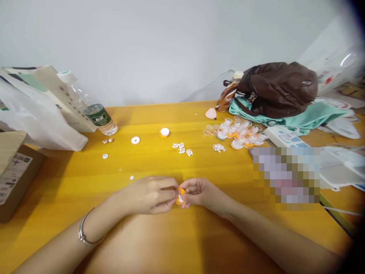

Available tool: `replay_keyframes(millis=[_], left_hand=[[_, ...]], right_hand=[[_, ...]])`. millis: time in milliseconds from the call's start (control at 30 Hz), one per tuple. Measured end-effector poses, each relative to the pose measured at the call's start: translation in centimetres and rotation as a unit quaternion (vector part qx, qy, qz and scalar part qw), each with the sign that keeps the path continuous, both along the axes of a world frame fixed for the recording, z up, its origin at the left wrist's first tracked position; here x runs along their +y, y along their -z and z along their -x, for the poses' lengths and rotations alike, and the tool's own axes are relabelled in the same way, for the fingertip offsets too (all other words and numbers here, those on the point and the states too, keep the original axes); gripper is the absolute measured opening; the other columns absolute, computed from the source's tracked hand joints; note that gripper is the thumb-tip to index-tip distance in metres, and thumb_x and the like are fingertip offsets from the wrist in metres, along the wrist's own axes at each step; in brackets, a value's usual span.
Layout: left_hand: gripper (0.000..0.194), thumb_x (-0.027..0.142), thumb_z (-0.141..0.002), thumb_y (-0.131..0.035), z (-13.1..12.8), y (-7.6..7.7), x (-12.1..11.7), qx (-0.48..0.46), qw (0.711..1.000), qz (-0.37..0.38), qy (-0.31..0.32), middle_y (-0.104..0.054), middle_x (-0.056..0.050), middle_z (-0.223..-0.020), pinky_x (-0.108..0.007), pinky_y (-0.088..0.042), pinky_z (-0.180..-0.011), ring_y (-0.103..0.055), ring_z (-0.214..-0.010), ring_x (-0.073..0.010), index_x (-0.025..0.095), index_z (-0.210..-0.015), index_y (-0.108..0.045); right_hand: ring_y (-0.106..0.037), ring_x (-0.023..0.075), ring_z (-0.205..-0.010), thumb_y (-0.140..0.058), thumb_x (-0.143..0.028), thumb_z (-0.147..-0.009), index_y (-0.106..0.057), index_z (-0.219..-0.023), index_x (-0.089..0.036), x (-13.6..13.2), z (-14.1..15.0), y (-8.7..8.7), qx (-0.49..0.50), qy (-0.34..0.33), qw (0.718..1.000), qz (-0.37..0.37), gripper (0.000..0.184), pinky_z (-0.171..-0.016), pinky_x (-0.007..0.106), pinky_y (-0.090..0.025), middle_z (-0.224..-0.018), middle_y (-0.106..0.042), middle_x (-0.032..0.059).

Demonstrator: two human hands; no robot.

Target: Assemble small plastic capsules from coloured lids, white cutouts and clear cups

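Note:
Close to the table's front, my two hands meet around a small round orange plastic piece (181,195) with a white part inside it. My right hand (198,193) pinches it from the right side, thumb on top. From the left, the closed fingers of my left hand (158,196) press at its edge; whether they also hold a tiny part is hidden. Beyond the hands lie several white wheel-patterned pieces (181,148). A white disc on an orange base (164,132) and a flat white ring (135,140) are farther back. A small white disc (131,177) lies left of my left hand.
Clear and orange plastic pieces (242,135) are heaped at the right, by a white lattice piece (219,147). Behind them are a brown backpack (282,89) and a drink bottle (228,93). A water bottle (98,116), plastic bag (57,125) and cardboard box (17,179) stand left.

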State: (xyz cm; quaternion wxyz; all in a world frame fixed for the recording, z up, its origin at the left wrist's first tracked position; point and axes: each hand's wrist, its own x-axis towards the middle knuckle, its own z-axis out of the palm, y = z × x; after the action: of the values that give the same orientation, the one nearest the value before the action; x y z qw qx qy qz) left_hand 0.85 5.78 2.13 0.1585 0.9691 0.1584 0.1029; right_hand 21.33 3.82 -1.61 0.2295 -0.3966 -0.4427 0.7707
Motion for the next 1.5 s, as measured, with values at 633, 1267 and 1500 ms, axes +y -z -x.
replay_keyframes(millis=[633,1267,1500], left_hand=[[0.021,0.029,-0.074,-0.060,-2.1,2.3,0.4,-0.282,0.805,0.428,-0.298,-0.066,-0.006,-0.078,-0.025,-0.051,-0.068,-0.062,-0.069,-0.0107,0.009,-0.082,-0.059],[0.021,0.030,-0.072,-0.062,-1.8,2.0,0.7,-0.254,0.801,0.447,-0.307,-0.065,-0.004,-0.072,-0.019,-0.047,-0.063,-0.059,-0.064,-0.0087,0.010,-0.079,-0.062],[0.019,0.028,-0.073,-0.061,-2.0,2.2,0.5,-0.246,0.827,0.410,-0.297,-0.062,-0.003,-0.068,-0.019,-0.046,-0.061,-0.055,-0.061,-0.0078,0.010,-0.076,-0.060]], right_hand=[[-0.063,0.0130,-0.077,-0.073,-0.031,-0.060,-0.063,-0.085,-0.016,-0.1,0.6,0.2,0.022,0.147,0.988,-0.037,0.031,-0.078,0.027,-0.048,-0.080,-0.068,0.0031],[-0.063,0.0129,-0.076,-0.072,-0.034,-0.061,-0.067,-0.085,-0.019,-0.4,0.8,-0.1,0.046,0.156,0.986,-0.033,0.028,-0.082,0.031,-0.048,-0.081,-0.069,0.0022],[-0.063,0.0130,-0.073,-0.072,-0.036,-0.060,-0.067,-0.083,-0.018,-0.5,1.0,0.0,0.052,0.165,0.984,-0.041,0.030,-0.082,0.033,-0.049,-0.079,-0.069,0.0023]])
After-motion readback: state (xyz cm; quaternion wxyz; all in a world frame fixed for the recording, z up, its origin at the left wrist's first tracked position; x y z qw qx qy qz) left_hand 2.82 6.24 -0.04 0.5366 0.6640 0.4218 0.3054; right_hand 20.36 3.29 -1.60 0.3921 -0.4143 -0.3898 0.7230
